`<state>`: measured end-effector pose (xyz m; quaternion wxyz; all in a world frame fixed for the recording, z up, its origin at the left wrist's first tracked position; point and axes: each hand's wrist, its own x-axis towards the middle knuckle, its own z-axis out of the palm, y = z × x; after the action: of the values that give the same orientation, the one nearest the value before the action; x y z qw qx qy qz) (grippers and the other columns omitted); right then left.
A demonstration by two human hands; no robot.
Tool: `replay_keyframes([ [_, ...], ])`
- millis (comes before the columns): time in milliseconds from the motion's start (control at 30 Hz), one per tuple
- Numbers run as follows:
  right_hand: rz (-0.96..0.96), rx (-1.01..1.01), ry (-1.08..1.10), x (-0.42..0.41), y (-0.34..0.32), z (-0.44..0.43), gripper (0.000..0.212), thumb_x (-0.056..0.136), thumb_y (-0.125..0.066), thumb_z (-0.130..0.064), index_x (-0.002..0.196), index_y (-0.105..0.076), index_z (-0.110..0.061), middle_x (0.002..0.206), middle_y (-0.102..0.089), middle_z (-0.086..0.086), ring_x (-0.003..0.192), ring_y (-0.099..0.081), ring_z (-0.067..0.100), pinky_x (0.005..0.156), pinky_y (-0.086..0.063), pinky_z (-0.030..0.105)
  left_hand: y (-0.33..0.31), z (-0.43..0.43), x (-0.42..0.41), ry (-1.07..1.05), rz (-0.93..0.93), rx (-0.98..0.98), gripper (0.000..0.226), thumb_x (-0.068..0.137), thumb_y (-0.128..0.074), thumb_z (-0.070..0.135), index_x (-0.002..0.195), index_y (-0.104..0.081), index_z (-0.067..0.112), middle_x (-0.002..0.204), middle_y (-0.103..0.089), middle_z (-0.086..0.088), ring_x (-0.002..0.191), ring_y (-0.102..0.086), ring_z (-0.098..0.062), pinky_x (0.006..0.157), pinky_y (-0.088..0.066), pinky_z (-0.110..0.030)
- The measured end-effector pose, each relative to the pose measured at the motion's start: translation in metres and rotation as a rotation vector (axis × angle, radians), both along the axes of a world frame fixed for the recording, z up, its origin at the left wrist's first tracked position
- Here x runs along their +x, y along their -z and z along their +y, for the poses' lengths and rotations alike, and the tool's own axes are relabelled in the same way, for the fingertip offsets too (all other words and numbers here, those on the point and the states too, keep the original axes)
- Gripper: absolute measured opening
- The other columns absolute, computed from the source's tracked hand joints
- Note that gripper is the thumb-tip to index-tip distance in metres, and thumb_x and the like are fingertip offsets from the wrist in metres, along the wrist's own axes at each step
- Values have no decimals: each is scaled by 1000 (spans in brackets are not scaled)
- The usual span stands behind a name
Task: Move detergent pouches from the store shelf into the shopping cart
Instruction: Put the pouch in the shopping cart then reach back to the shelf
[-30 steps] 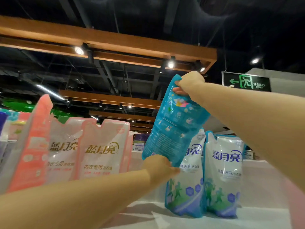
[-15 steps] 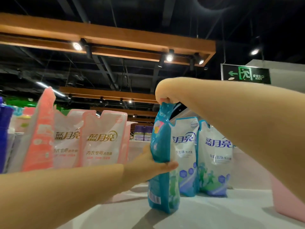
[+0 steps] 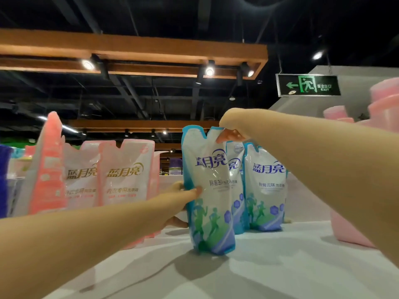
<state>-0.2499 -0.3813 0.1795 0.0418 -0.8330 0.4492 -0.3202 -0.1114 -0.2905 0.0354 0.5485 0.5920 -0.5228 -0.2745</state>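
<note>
A blue-and-white detergent pouch [image 3: 210, 190] stands upright on the white shelf [image 3: 259, 266], its printed front facing me. My right hand [image 3: 232, 126] pinches its top right corner. My left hand [image 3: 179, 199] grips its left edge at mid height, thumb on the front. Two more blue pouches stand behind it: one [image 3: 236, 186] mostly hidden, the other [image 3: 266, 188] to the right in full view. No shopping cart is in view.
Pink-and-white pouches [image 3: 126, 171] stand in a row at the left, one pink pouch [image 3: 48, 167] turned edge-on. Pink packages [image 3: 347, 229] sit at the right shelf edge. A purple item [image 3: 4, 180] is at far left. An exit sign [image 3: 308, 85] hangs overhead.
The held pouch came down from the air, then turned from edge-on to front-facing and now stands on the shelf. Both hands stayed on it.
</note>
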Motion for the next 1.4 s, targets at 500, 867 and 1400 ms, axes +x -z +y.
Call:
replay_keyframes([
  [500, -522, 369, -319, -35, 86, -21, 68, 89, -60, -39, 145, -25, -23, 141, -45, 4, 126, -45, 25, 105, -40, 44, 6, -34, -18, -137, -138, -3, 60, 78, -74, 27, 127, -43, 15, 115, -64, -6, 90, -64, -22, 65, -54, -29],
  [867, -49, 501, -396, -23, 138, -25, 56, 84, -70, -24, 131, -39, -29, 116, -61, -6, 104, -60, 12, 88, -50, 27, 3, -26, 33, -140, -179, 89, 42, 85, -67, 25, 121, -47, 25, 108, -67, -4, 97, -65, -26, 81, -55, -50],
  [1400, -479, 378, 59, -135, 101, -82, 12, 92, -58, -23, 101, -54, -16, 90, -54, 4, 74, -51, 15, 70, -46, 29, -5, -31, 25, -500, -362, -505, 78, 70, -77, 27, 135, -33, 21, 126, -50, -8, 113, -52, -29, 94, -47, -50],
])
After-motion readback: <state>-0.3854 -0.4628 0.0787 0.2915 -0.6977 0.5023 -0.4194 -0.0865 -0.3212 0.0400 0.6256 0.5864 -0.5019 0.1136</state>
